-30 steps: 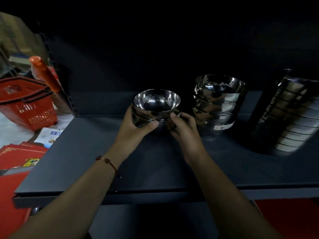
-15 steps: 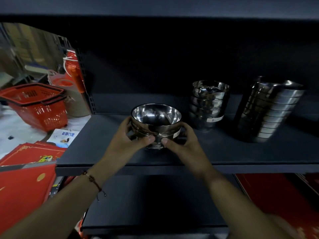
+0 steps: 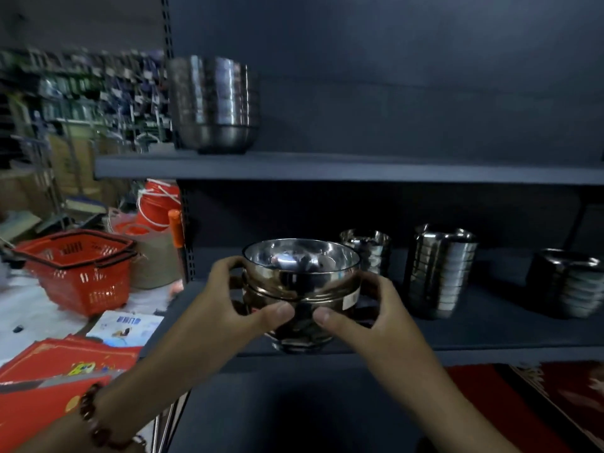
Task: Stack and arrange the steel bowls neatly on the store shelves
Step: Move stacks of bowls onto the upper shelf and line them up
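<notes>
Both hands, left hand (image 3: 228,305) and right hand (image 3: 376,317), clasp the short stack of shiny steel bowls (image 3: 300,289) at the dark grey shelf (image 3: 490,331) front edge.

upper shelf (image 3: 327,168): tall bowl stack (image 3: 214,103) at left end, right side bare | middle shelf (image 3: 490,335): three bowl stacks (image 3: 439,269) at back right, gaps between them, front bare | left floor: red baskets (image 3: 78,266) block

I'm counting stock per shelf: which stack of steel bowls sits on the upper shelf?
The stack at the upper shelf's left end. The other three free stacks stand on the shelf below, and both hands hold a fifth.
</notes>
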The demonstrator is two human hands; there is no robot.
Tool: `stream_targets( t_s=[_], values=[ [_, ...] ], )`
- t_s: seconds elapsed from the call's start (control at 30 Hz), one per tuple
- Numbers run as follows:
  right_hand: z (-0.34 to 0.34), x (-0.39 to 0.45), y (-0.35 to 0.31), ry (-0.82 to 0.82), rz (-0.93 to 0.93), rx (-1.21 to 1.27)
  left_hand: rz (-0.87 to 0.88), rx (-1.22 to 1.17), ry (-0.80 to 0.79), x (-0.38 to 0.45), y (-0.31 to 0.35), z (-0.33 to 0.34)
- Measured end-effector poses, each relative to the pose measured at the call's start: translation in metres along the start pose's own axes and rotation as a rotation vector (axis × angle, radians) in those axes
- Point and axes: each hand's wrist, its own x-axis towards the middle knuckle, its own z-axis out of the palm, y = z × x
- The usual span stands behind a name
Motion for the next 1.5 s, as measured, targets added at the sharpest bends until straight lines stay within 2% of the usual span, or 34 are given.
stream_targets(
  t_s=[0.4,0.5,0.6,0.7,0.83,0.97,1.13,1.33,1.5],
  values=[
    [-0.034,0.006,-0.142,0.054,-0.322,-0.028,0.259,0.127,0.117,0.017,0.133,-0.057],
    [-0.038,0.033,-0.167,0.071,-0.409,-0.048,0.311,0.131,0.153,0.041,0.156,-0.069],
    [-0.038,0.074,-0.181,0.053,-0.393,-0.018,0.314,0.085,0.187,0.071,0.169,-0.073],
    [-0.035,0.122,-0.179,0.031,-0.339,-0.022,0.296,0.082,0.194,0.107,0.172,-0.075],
    [-0.031,0.158,-0.163,0.020,-0.233,-0.009,0.307,0.064,0.121,0.146,0.157,-0.068],
    [-0.034,0.180,-0.154,0.006,-0.170,-0.005,0.231,0.022,0.098,0.175,0.138,-0.051],
    [-0.032,0.211,-0.150,0.014,-0.167,-0.046,0.231,0.314,0.155,0.202,0.135,-0.049],
    [-0.022,0.242,-0.142,0.040,-0.166,-0.132,0.174,0.480,0.266,0.224,0.131,-0.045],
    [-0.015,0.244,-0.141,0.098,-0.204,-0.405,0.213,0.719,0.369,0.207,0.134,-0.039]
  ],
)
